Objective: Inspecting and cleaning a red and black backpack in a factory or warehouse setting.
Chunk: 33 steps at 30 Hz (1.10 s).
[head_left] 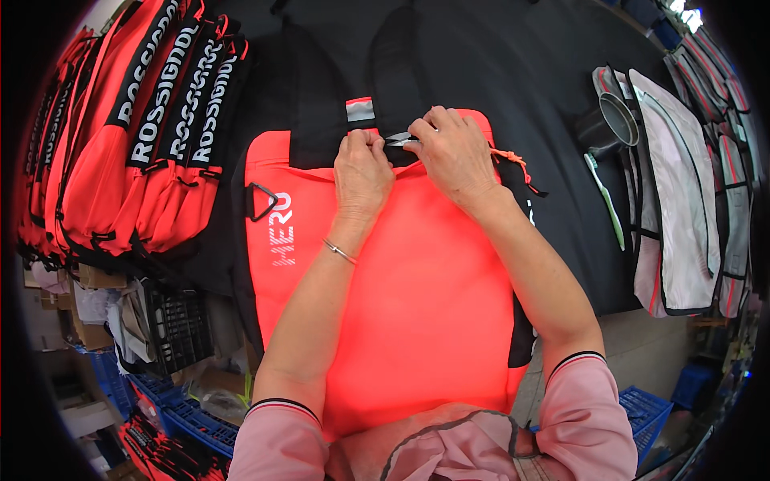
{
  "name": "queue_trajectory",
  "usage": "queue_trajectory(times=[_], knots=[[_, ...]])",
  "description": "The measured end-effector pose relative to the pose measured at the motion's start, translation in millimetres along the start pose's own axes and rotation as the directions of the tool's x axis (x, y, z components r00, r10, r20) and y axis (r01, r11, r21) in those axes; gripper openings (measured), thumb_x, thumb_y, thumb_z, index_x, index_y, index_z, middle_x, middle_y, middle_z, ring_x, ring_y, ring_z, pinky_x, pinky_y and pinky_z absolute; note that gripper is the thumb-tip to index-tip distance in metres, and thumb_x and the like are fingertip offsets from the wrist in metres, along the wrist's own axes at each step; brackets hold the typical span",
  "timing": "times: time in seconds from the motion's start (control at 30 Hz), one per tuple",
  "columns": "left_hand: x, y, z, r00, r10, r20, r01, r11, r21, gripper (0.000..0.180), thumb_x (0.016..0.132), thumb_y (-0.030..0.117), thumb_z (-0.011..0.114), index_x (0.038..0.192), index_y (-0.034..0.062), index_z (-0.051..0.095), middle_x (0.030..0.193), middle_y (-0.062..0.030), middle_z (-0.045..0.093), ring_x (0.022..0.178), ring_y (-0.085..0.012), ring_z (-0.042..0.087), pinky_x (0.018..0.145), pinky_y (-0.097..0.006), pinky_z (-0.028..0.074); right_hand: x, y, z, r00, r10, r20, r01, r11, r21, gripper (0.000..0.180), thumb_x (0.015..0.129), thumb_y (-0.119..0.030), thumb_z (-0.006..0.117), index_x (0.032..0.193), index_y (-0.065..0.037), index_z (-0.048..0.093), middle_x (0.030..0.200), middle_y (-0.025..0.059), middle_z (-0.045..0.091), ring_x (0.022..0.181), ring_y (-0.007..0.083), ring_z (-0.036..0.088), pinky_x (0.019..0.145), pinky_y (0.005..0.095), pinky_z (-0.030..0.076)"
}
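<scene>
A bright red-orange backpack (425,297) lies in front of me, its black shoulder straps (313,80) stretched away toward the far side. My right hand (455,156) is closed around small metal thread snips (399,139), whose blades point left at the bag's top edge. Beside them, my left hand (363,172) pinches at the black part of that edge; what lies between its fingertips is too small to make out. A grey-and-red loop (360,111) sits just beyond the left hand. An orange zipper cord (517,164) hangs at the bag's top right corner.
Several finished red-and-black bags (152,120) stand stacked at the left of the black table (553,48). On the right are a metal cup (618,120), a green-and-white toothbrush (605,200) and pale grey bag pieces (678,192). Blue crates (196,425) and a black crate (180,325) sit below.
</scene>
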<state>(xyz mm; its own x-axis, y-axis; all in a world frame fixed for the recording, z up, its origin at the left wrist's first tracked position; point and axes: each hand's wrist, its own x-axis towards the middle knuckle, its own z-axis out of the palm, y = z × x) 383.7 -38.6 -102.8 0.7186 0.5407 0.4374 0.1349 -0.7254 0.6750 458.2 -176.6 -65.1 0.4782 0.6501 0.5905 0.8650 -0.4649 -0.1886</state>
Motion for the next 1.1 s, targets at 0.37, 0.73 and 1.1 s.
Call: queue_trajectory(times=[0.37,0.73,1.1], knots=[[-3.2,2.1,-1.4,0.995,0.068,-0.077,-0.064,0.996,0.054,0.01,0.09,0.003,0.063,0.087,-0.0017,0.054,0.082,-0.0157,0.06,0.064,-0.028,0.063,0.059,-0.038,0.052,4.2,-2.1,9.7,0.994,-0.094,-0.049,0.093,0.996,-0.017,0.009,0.079,-0.014,0.07,0.082,-0.008,0.064,0.083,0.0038,0.055,0.081,0.0193,0.056,0.07,0.0338,0.042],[-5.6,3.2,-4.8,0.994,0.083,-0.075,-0.08,0.996,0.039,0.01,0.09,0.005,0.063,0.088,-0.0004,0.054,0.084,-0.0155,0.06,0.067,-0.0283,0.064,0.059,-0.037,0.05,9.6,-3.2,5.3,0.994,-0.091,-0.06,0.085,0.991,-0.103,0.009,0.077,-0.013,0.069,0.082,-0.01,0.063,0.082,0.0044,0.056,0.08,0.02,0.057,0.069,0.0338,0.045],[-49.1,59.4,-29.8,0.807,0.579,0.121,-0.591,0.793,0.15,0.012,0.085,0.016,0.072,0.08,0.0083,0.064,0.069,-0.0025,0.059,0.059,-0.0184,0.058,0.05,-0.031,0.043,-18.6,44.8,-46.0,0.827,0.548,0.128,-0.562,0.798,0.215,0.068,0.069,-0.048,0.084,0.114,-0.002,0.063,0.103,0.0121,0.063,0.096,0.0265,0.064,0.085,0.0375,0.052]])
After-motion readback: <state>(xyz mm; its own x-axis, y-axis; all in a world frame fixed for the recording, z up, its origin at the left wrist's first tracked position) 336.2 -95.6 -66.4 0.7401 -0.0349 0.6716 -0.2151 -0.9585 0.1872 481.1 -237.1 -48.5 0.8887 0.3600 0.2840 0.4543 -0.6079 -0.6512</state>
